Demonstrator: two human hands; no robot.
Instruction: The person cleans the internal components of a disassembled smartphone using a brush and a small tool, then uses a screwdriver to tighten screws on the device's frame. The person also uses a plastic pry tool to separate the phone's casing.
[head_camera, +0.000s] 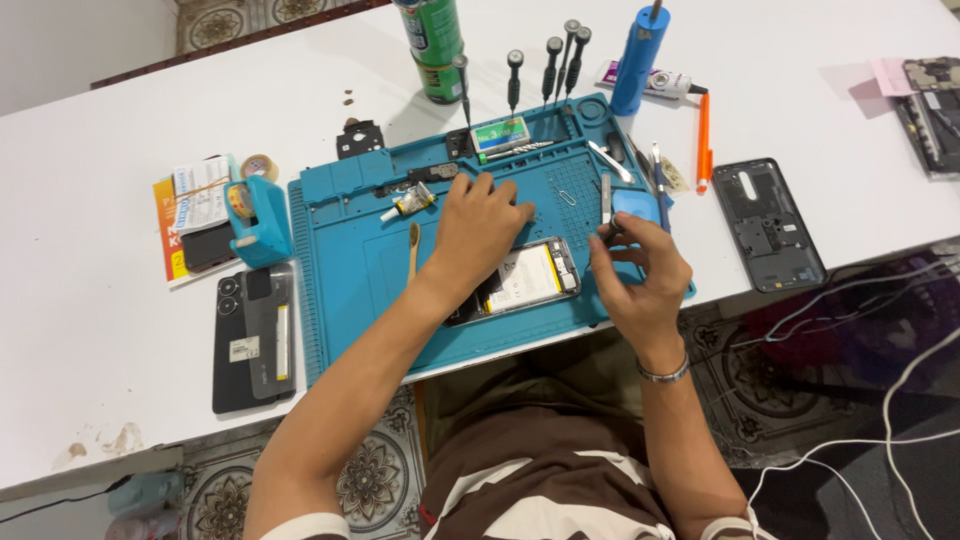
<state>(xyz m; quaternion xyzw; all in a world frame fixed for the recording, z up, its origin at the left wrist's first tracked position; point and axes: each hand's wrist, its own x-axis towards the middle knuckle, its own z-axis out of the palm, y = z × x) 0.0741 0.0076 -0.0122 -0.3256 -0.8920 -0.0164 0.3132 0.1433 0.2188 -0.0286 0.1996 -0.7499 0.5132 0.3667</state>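
Fingers of the left hand (483, 222) press flat on the opened black smartphone with exposed white battery (520, 280), lying on the blue silicone repair mat (350, 260) atop the white tabletop (100, 340). Right hand (640, 275), beside the phone, has its grip pinching slim metal tweezers (606, 205).

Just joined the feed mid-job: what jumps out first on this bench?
The blue repair mat at the centre of the white table, with an opened phone on its near edge. The left hand presses on the phone while the right hand holds tweezers just beside it. A row of screwdrivers stands along the mat's far edge.
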